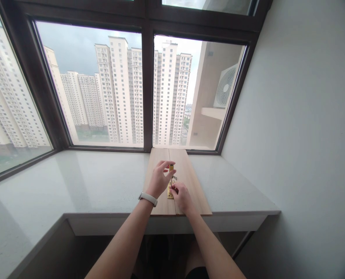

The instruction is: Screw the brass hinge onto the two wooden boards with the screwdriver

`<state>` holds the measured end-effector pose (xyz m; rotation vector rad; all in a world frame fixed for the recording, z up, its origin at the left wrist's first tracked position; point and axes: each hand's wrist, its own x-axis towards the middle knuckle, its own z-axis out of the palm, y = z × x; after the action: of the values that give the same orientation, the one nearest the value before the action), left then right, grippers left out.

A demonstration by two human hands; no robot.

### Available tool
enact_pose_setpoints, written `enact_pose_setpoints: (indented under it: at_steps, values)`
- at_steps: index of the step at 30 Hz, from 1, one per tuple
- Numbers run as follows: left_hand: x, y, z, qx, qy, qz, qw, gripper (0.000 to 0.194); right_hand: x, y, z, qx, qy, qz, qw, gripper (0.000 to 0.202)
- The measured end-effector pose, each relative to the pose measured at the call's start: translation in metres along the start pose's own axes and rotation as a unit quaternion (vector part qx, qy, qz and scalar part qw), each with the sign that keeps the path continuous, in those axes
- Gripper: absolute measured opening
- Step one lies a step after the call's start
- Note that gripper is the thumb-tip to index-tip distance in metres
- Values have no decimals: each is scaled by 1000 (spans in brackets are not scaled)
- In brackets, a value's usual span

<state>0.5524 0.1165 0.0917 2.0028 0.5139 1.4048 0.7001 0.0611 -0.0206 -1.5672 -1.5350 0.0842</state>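
Two pale wooden boards (pixel 189 174) lie side by side on the white counter. A gold metal plate (pixel 170 195) rests across their seam, with small dark pieces, perhaps screws, (pixel 174 178) beside it. My left hand (pixel 160 179), with a light band on its wrist, holds the upper end of a slim upright tool (pixel 171 168) with a yellow and black handle between thumb and fingers. My right hand (pixel 182 194) is closed in a pinch near the tool's lower tip, over the plate; what it holds is too small to make out.
The white counter (pixel 108 182) runs along the dark-framed window (pixel 147 93) and bends toward me at the left. A pale wall (pixel 291 108) stands at the right. My legs are below the counter's front edge.
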Motion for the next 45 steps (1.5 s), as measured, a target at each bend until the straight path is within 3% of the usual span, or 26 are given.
enact_pose_setpoints:
  at_steps: [3,7,10,17,25,34,40,45]
  values:
    - [1,2,1,3,9,0,1000,19,0,-2,0,-8,3,3,1000,11]
    - [2,2,2,-9,-17,-7,1000,31,-1,-4,-2,-7,0,7,1000,11]
    - [1,3,2,-7,-26,0,1000,29,-1,-6,-3,-9,1,9,1000,13]
    - [1,5,5,5,4,-3,1000,21,-1,-7,-1,-17,0,15,1000,13]
    - [-2,3,10,-22,-48,2,999,31,-1,-7,-2,-12,1,9,1000,5]
    - [-2,9,8,6,-17,14,1000,19,-2,-9,-3,-13,2,-4,1000,11]
    - [-3,6,9,-13,-48,6,999,33,-2,-10,-3,-17,2,-3,1000,10]
    - [-4,10,9,9,-24,29,999,23,-2,-10,-2,-22,0,-2,1000,10]
